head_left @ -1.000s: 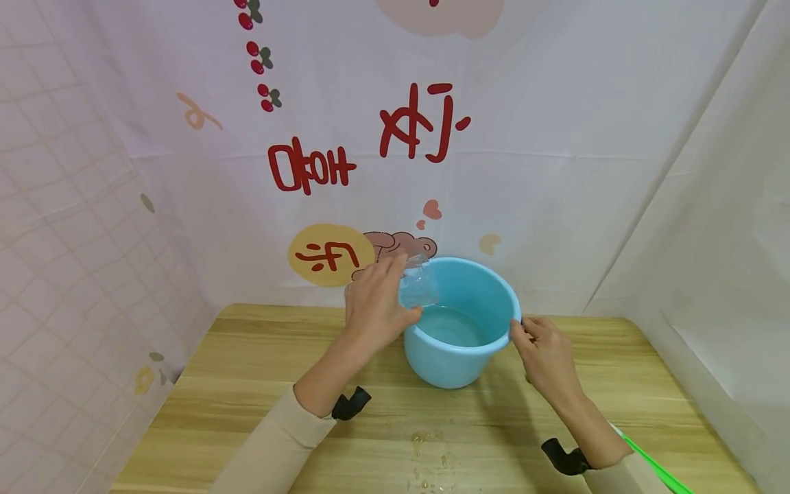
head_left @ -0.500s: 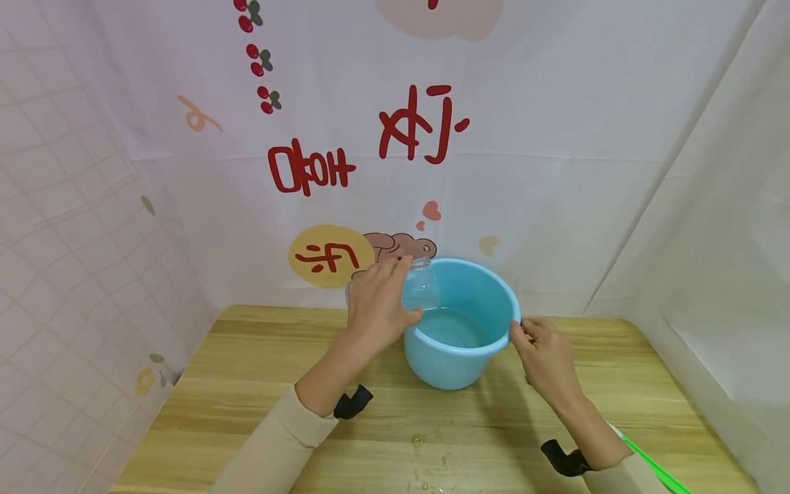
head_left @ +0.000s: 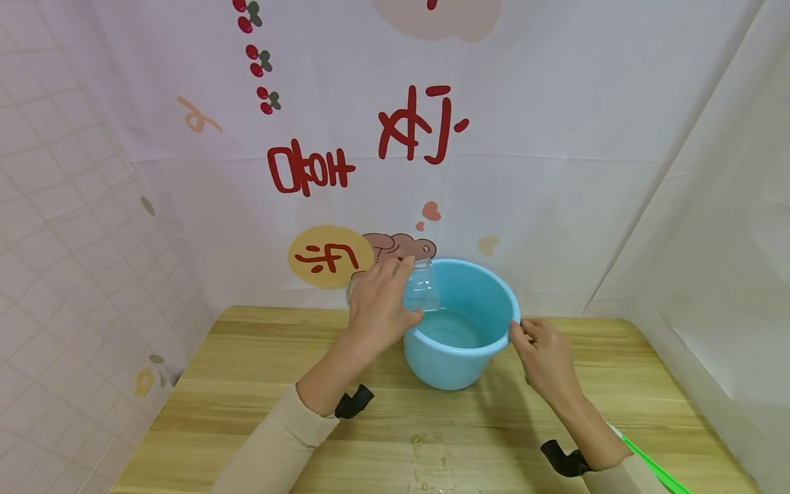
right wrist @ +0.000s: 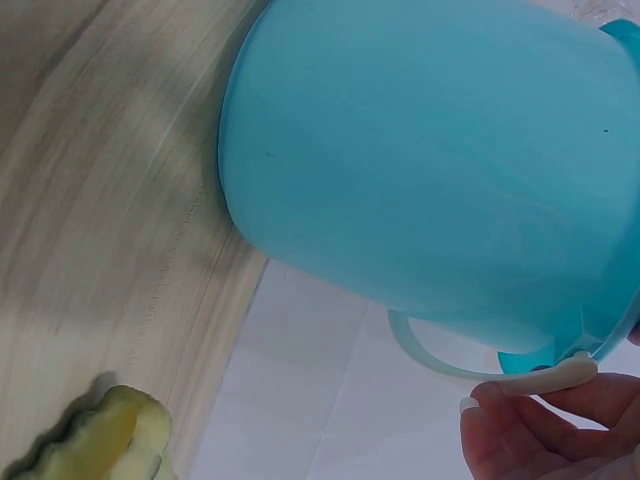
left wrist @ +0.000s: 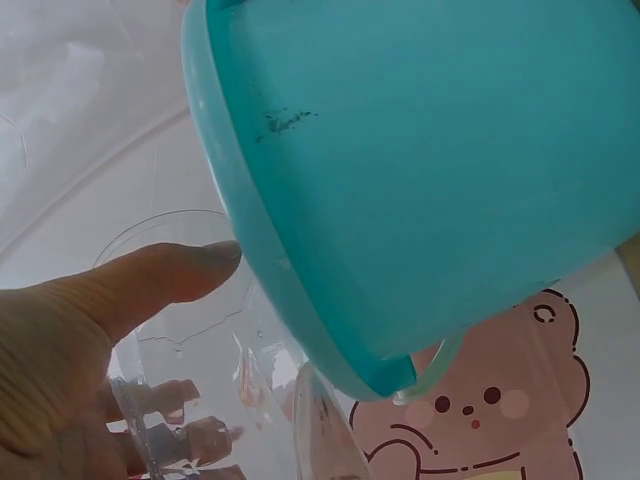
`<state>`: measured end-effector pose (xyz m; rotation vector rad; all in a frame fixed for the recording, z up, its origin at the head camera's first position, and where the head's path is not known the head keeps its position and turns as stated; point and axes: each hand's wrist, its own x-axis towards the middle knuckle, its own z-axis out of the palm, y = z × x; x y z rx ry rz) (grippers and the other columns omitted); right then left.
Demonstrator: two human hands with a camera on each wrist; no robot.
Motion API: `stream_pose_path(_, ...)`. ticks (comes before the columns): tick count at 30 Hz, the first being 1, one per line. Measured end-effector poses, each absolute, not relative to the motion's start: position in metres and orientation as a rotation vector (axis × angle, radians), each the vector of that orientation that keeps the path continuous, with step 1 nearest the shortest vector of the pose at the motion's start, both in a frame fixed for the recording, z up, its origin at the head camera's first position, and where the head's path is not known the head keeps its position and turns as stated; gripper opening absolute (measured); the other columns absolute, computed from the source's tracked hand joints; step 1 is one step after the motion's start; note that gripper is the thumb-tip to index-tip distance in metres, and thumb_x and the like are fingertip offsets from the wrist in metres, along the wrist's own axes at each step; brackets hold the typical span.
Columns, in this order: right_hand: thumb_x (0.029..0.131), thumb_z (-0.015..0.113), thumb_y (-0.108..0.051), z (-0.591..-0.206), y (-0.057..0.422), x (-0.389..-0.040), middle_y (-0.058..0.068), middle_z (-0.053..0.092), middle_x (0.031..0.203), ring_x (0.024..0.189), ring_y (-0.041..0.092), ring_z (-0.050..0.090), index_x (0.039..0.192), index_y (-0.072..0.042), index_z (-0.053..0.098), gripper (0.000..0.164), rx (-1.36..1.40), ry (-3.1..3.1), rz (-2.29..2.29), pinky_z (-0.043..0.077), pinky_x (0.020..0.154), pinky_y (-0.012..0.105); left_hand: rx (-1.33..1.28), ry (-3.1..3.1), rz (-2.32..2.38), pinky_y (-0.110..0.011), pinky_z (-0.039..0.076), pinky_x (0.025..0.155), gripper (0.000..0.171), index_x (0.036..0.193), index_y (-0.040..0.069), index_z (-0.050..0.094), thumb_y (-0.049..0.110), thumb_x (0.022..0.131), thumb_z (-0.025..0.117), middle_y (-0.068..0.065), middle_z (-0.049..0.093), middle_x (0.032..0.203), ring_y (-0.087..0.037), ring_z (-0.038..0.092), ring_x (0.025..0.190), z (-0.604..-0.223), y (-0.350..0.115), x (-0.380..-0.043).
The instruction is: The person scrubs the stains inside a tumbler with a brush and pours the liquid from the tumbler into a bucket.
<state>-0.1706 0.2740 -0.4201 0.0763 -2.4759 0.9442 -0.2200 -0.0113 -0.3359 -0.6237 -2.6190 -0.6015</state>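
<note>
A light blue plastic bucket (head_left: 447, 370) stands on the wooden table, with shallow water (head_left: 453, 329) in its bottom. My left hand (head_left: 378, 302) grips a clear cup (head_left: 423, 285) that lies tipped on its side, its mouth over the bucket's left rim. In the left wrist view, the thumb (left wrist: 165, 280) reaches along the cup to the bucket's rim, and other fingers show through the clear wall. On the bucket's right, my right hand (head_left: 546, 353) pinches the rim where the pale handle (right wrist: 430, 362) joins it.
Small puddles of water (head_left: 420, 439) lie on the wooden table (head_left: 271, 384) in front of the bucket. A green stick-like thing (head_left: 654, 463) is partly behind the right forearm. In the right wrist view, a yellow-green lumpy object (right wrist: 110, 440) lies on the table. Printed cloth (head_left: 524, 171) hangs behind.
The clear cup in my left hand has shifted very slightly right and down, turning a little. The right hand and the bucket stay as they were.
</note>
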Motion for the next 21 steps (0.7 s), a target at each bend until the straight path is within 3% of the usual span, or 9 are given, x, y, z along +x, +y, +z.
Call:
stream_pose_path(9, 0.108, 0.054, -0.021, -0.4207, 0.2744, -0.1714, 0.02, 0.072, 0.113, 0.102, 0.037, 0.068, 0.107, -0.001, 0.08, 0.034, 0.077, -2.472, 0.949, 0.056, 0.075, 0.045, -0.63, -2.608, -0.518, -0.048, 0.051, 0.098, 0.089, 0.149, 0.008, 0.053, 0.026, 0.074, 0.098, -0.012, 0.064, 0.127, -0.031, 0.059, 0.117, -0.336, -0.0088, -0.2204)
stream_pose_path(21, 0.109, 0.054, -0.023, -0.4205, 0.2738, -0.1708, 0.02, 0.071, 0.115, 0.098, 0.036, 0.069, 0.116, 0.002, 0.078, 0.035, 0.057, -2.485, 0.961, 0.055, 0.072, 0.037, -0.64, -2.604, -0.48, -0.05, 0.048, 0.106, 0.089, 0.148, 0.007, 0.055, 0.025, 0.073, 0.099, -0.013, 0.063, 0.133, -0.032, 0.056, 0.126, -0.3363, -0.0075, -0.2184)
